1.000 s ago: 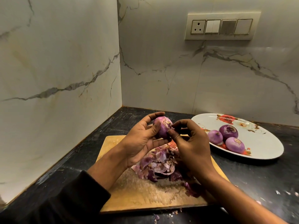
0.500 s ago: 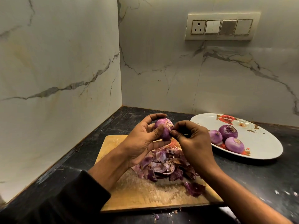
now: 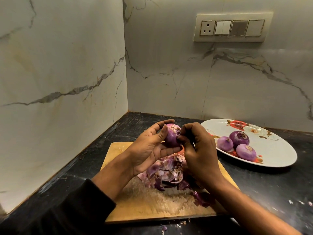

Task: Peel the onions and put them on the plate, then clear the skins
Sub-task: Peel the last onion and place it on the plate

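hands (image 3: 174,150) hiding onion (image 3: 171,135), skins (image 3: 166,173) half-covered

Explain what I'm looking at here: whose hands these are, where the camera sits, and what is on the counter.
There is no machine: a person works with bare hands, filmed by one camera worn on the head, looking forward and down. The left hand holds a purple onion above a wooden cutting board; the right hand pinches at its side, seemingly picking off skin. A pile of onion skins lies on the board. To the right, a white flowered plate carries three peeled onions. Everything sits on a dark counter in a marble-walled corner.
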A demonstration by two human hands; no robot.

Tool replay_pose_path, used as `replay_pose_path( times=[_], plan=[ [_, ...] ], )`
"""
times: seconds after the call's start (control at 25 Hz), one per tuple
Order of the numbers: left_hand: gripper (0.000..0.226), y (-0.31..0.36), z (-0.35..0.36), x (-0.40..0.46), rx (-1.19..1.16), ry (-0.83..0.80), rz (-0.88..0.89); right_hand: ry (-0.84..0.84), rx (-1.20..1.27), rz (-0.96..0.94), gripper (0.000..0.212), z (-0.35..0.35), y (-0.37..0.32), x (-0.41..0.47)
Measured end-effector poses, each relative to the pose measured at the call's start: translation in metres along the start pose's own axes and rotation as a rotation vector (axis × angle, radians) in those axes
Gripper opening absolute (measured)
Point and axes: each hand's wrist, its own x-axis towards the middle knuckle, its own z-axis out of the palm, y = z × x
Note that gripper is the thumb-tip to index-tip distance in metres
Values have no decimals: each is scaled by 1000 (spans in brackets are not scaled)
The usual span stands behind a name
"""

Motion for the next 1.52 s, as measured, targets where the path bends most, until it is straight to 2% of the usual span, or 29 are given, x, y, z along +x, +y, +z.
replay_pose_path(
  times=[0.12, 0.36, 0.6, 0.76, 0.88, 1.0, 1.12, 1.28, 1.52],
  plan=[
    [41, -1, -1, 0, 78, -6, 17, -49, 36, 71, 25, -1, 1, 1],
    [50, -3, 2, -2, 206, -25, 21, -87, 89, 118, 20, -5, 2, 4],
    [51, -3, 2, -3, 214, 4, 9, -44, 112, 49, 28, -3, -1, 3],
    [54, -1, 2, -2, 185, 13, -13, -63, 164, 65, 35, -2, -2, 3],
    [58, 2, -1, 1, 126, 88, -14, 16, 216, 120, 32, -6, 1, 5],
    [51, 3, -4, 2, 55, 147, -14, 102, 179, 204, 24, -13, 9, 6],
    [43, 4, -5, 2, 42, 188, 14, 7, 97, 270, 17, -13, 12, 3],
    [32, 5, -4, 2, -10, 187, 55, -110, -34, 243, 17, -10, 11, -1],
    [34, 7, -2, 3, -30, 189, 65, -99, -49, 211, 9, -11, 11, -1]
  ],
)
